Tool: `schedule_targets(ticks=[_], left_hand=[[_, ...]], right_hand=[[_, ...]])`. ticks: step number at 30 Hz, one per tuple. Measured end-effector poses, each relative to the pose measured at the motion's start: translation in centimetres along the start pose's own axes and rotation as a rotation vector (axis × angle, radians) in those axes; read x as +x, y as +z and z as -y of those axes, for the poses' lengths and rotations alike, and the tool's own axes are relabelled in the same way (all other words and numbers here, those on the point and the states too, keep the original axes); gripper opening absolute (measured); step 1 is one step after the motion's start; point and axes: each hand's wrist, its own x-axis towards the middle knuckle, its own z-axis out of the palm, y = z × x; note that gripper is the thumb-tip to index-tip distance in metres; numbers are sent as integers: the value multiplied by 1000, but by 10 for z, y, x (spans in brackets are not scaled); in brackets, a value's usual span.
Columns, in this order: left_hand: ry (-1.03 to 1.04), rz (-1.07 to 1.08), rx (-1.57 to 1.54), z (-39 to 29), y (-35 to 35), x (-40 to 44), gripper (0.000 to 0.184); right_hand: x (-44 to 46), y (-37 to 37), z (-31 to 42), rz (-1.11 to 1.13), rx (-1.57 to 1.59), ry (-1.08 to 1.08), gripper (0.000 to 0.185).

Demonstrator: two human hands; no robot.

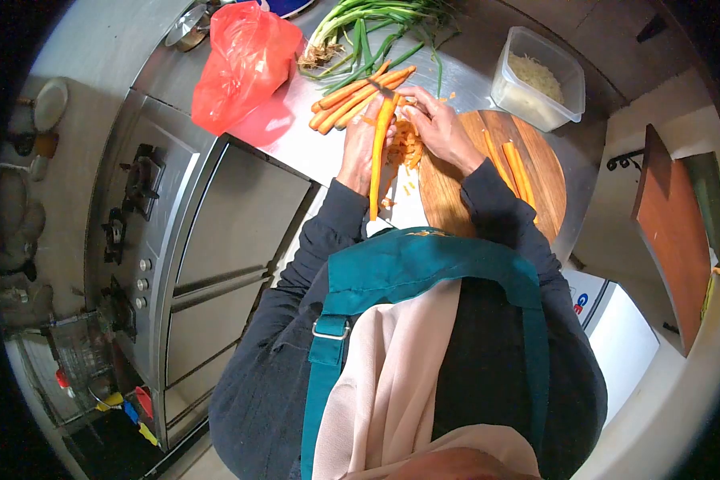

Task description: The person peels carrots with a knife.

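My left hand (362, 142) is closed around a long orange carrot (380, 156), its narrow end toward my body. My right hand (436, 128) is closed at the carrot's upper end, fingers bent inward. A small dark shape shows at that end, but I cannot tell whether it is a blade or the carrot's top. Beneath the hands lies a heap of orange peelings (406, 148). Several more carrots (346, 106) lie in a pile beyond my left hand. Right of my right hand, a round wooden board (548, 168) bears several bright orange carrots (514, 164).
Spring onions (368, 36) lie at the back, beside a red plastic bag (244, 68). A clear plastic tub (572, 80) with pale shreds stands at the back right. On the left is a gas stove (156, 216); a white box-shaped thing (620, 328) stands low right.
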Motion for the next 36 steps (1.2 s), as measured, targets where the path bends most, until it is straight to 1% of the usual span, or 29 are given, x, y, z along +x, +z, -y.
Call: schedule_targets(ticks=[2,3,5,7,9,12,14,15,17,18,20,21,22,24,25,26,28,29,30,31,32,34,35,36], left_hand=[[-3,14,49,-2,3,-2,27],[-3,14,49,-1,2,-2,27],[12,28,18,2,-1,-1,26],[8,36,13,0,1,-2,26],[5,45,8,0,1,-3,26],[10,48,45,0,0,-2,26],[-22,72,38,3,-4,3,26],[-21,74,38,3,-5,2,26],[-96,101,-2,3,-8,0,25],[-93,105,-2,4,-9,2,25],[-156,42,-209,10,-18,8,22],[-124,143,-211,9,-20,12,24],[-119,151,-210,11,-20,15,24],[-115,135,-218,8,-11,14,23],[-124,128,-201,2,-2,6,22],[-127,141,-197,3,-2,4,22],[-128,90,-162,4,-5,4,23],[-161,38,-93,5,-9,6,24],[-162,51,-88,11,-20,15,24],[-41,181,60,22,-36,30,22],[4,228,78,25,-40,34,20],[99,318,108,17,-32,28,17],[-24,232,-23,14,-30,23,16],[-147,147,-151,5,-20,15,16]], right_hand=[[3,-6,-3,92,-24,184,27],[3,-7,4,92,-24,184,27],[2,-10,20,110,87,204,25],[1,-7,21,110,114,219,24],[0,-5,17,110,141,231,23],[2,-1,1,66,155,196,23],[3,-1,-5,75,129,277,22],[3,-1,-5,74,127,275,22],[3,-2,-4,57,66,197,26],[1,-3,2,55,63,193,26],[-9,-3,17,159,-92,238,35],[-13,-2,21,220,-63,228,48],[-18,-2,27,216,-68,221,48],[-24,-1,41,258,-29,242,54],[-24,-1,42,254,-71,240,58],[-23,-1,37,242,-77,238,58],[-21,1,29,172,-100,170,57],[-22,1,26,160,-107,168,57],[-21,1,30,158,-211,177,54],[-19,1,33,156,-315,185,52],[-18,3,32,145,-323,182,52],[-16,9,33,46,-242,49,45],[-16,9,33,48,-198,108,40],[-14,8,36,37,-206,103,40]])
